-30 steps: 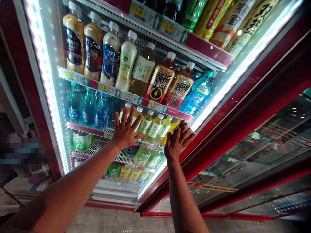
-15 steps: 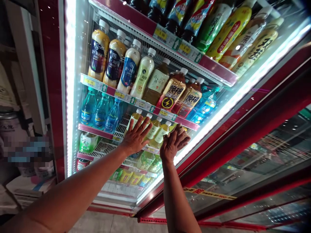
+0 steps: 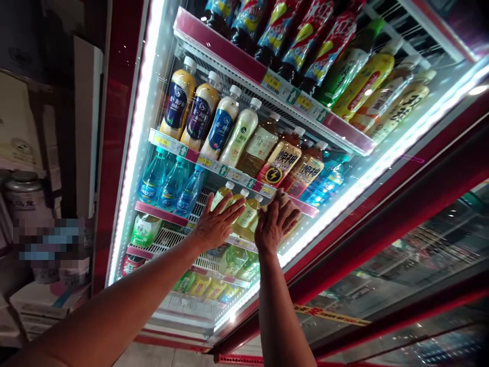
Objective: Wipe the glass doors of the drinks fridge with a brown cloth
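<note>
My left hand (image 3: 216, 227) is held up with its fingers stretched out, seemingly flat against the glass of a lit drinks cooler (image 3: 179, 25). Behind its fingertips stand small yellowish tea bottles (image 3: 248, 214). To its right, my right hand (image 3: 270, 227) presses a brownish cloth (image 3: 288, 204) toward the same glass, fingers spread over it. The cloth hides part of the shelf edge and bottles behind. Above both hands is a shelf row with a dark-labelled milk tea bottle (image 3: 178, 99) and a red-and-cream drink bottle (image 3: 280, 158).
Blue water bottles (image 3: 153, 178) stand left of my hands. The top shelf holds dark bottles with red labels (image 3: 309, 30). A red frame bar (image 3: 362, 224) and further glass lie to the right. At the left are a metal-lidded can (image 3: 26, 193) and boxes (image 3: 46, 300).
The view has tilted, so the shelves sit further right and lower. My right hand with the cloth has shifted left across the bottles, its fingers now more spread. My left hand stays stretched out.
</note>
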Available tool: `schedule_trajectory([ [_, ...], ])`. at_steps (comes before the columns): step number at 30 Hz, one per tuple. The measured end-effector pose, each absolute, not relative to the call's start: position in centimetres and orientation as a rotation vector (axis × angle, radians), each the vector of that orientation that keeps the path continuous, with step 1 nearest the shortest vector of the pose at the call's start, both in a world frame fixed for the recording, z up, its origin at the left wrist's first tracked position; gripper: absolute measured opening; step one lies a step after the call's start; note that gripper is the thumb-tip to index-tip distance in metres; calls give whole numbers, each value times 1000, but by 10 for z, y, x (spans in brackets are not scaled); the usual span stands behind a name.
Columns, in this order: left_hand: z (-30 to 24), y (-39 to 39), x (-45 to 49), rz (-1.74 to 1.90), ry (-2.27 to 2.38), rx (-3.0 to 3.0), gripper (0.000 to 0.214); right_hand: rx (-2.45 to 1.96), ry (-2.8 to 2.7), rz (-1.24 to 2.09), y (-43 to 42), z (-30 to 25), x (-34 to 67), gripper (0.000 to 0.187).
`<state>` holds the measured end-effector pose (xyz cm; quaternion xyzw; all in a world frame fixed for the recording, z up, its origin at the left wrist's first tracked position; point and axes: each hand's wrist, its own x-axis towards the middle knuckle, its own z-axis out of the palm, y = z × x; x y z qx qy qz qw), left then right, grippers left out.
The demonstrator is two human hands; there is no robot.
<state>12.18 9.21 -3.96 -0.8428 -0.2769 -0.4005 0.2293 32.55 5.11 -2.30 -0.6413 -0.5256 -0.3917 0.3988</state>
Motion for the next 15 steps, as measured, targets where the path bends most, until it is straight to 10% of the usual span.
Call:
schedule_trajectory([
  [15,-41,112,55,-1295,-977,-2249,75,-1560,-1248,-1041,74,3,282,58],
])
